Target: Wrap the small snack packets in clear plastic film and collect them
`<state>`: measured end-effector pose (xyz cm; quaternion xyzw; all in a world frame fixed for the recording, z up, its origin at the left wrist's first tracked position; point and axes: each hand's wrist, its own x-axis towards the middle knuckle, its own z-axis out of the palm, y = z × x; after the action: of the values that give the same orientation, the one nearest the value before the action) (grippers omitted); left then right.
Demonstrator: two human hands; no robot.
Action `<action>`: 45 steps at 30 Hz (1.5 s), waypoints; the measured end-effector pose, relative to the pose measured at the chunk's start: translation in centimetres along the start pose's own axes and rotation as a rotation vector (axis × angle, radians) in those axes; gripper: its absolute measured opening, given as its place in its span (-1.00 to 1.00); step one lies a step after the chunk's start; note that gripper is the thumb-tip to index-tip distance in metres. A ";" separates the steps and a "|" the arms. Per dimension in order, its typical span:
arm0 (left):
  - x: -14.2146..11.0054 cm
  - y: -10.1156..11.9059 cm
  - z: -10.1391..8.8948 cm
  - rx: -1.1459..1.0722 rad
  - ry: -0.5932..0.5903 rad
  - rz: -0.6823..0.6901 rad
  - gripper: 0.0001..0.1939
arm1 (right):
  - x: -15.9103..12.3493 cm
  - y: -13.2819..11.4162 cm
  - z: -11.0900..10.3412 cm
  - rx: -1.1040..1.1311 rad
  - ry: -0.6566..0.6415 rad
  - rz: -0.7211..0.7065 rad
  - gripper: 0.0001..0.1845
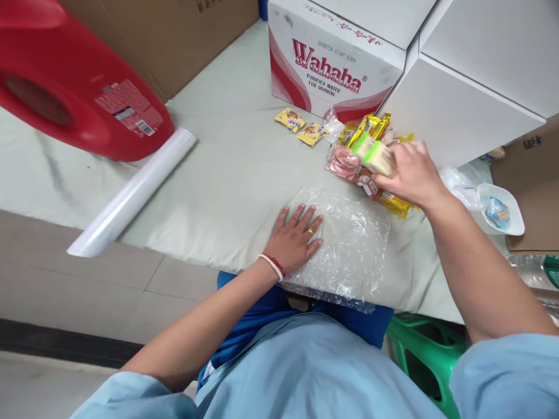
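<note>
My left hand point(297, 235) lies flat, fingers spread, on the left edge of a crinkled sheet of clear plastic wrap point(349, 250). The sheet hangs slightly over the table's front edge. My right hand point(410, 169) is closed on a green-and-cream snack packet point(373, 154), blurred by motion, above a pile of wrapped snacks. In that pile are yellow packets point(395, 203), a clear pack with pink round slices point(344, 162) and a brown packet point(367, 183). Two small yellow sachets point(290, 119) lie to the left of the pile.
A roll of plastic film point(135, 192) juts past the table edge beside a large red jug point(87, 87). A Wahaha water carton point(332, 64) and white boxes point(476, 105) stand behind. At right sits a white plastic tub point(515, 212); a green stool point(428, 355) is below.
</note>
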<state>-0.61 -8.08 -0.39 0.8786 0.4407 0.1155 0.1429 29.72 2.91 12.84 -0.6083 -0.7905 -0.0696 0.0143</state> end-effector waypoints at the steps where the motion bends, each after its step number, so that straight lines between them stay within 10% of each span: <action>1: 0.0 0.0 0.0 -0.011 0.002 0.000 -0.41 | -2.1 1.0 -0.2 0.025 -0.031 0.088 -0.46; 7: 0.0 -0.1 0.0 -0.047 0.015 -0.003 -0.42 | -16.1 6.2 2.1 0.149 -0.443 0.475 -0.44; 12: 0.0 -0.2 0.1 -0.042 0.024 0.000 -0.41 | -22.9 6.4 5.2 0.150 -0.358 0.556 -0.30; 27: 0.1 -0.2 0.1 -0.012 0.025 -0.007 -0.41 | -21.6 3.1 8.3 0.120 -0.095 0.520 -0.04; 32: 0.1 -0.2 0.0 -0.009 0.014 -0.013 -0.41 | -23.1 2.8 7.4 0.081 -0.031 0.447 -0.27; 45: 0.1 -0.1 0.2 0.062 0.006 -0.005 -0.40 | -22.6 7.3 6.4 0.034 -0.076 0.555 -0.41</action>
<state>-0.61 -8.00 -0.59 0.8812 0.4466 0.1041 0.1147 43.07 -16.14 4.73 -0.8034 -0.5947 -0.0268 0.0134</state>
